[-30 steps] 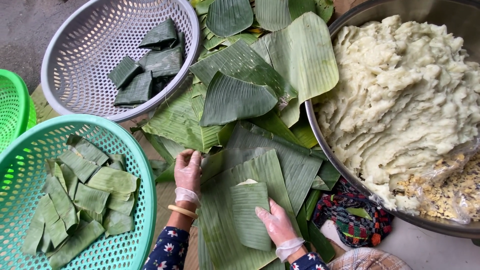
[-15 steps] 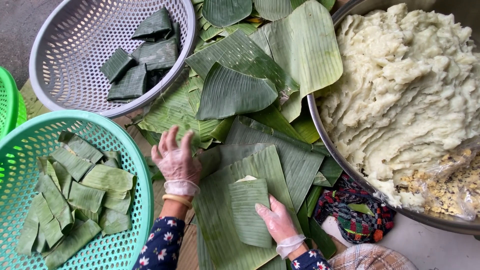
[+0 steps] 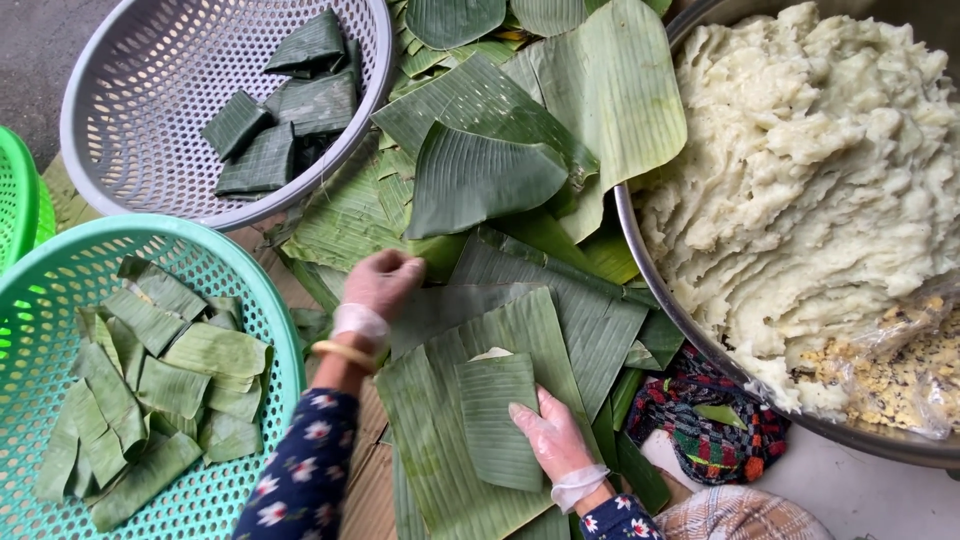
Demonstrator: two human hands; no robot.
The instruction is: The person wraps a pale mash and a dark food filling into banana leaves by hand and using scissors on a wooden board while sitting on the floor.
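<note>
Left hand: the left hand (image 3: 382,285), in a thin clear glove with a yellow bangle at the wrist, is curled with its fingers bent down onto the edge of a dark banana leaf (image 3: 530,290), pinching at it near the middle of the leaf pile.
Right hand: the right hand (image 3: 550,437), gloved the same way, lies open and flat, palm down, pressing the right edge of a small folded leaf piece (image 3: 497,420).
Folded piece: it sits upright on a large light-green leaf sheet (image 3: 440,440) at the near edge of the pile, with a bit of white showing at its top edge.
Sleeves: both are dark blue with small flowers.
Leaf pile: loose banana leaves (image 3: 480,170), broad and overlapping, fill the middle from the far edge down to the hands.
Teal basket: a teal plastic basket (image 3: 250,275) at the near left holds many pale green folded leaf parcels (image 3: 160,380).
Grey basket: a grey perforated basket (image 3: 130,150) at the far left holds a few darker folded parcels (image 3: 280,110).
Green basket: only the rim of a bright green basket (image 3: 15,190) shows at the left edge.
Metal basin: a big metal basin (image 3: 660,290) on the right is heaped with white dough (image 3: 820,170); a clear bag of yellowish filling (image 3: 900,370) lies in its near side.
Cloth: a multicoloured woven cloth (image 3: 700,410) lies just under the basin's near rim.
</note>
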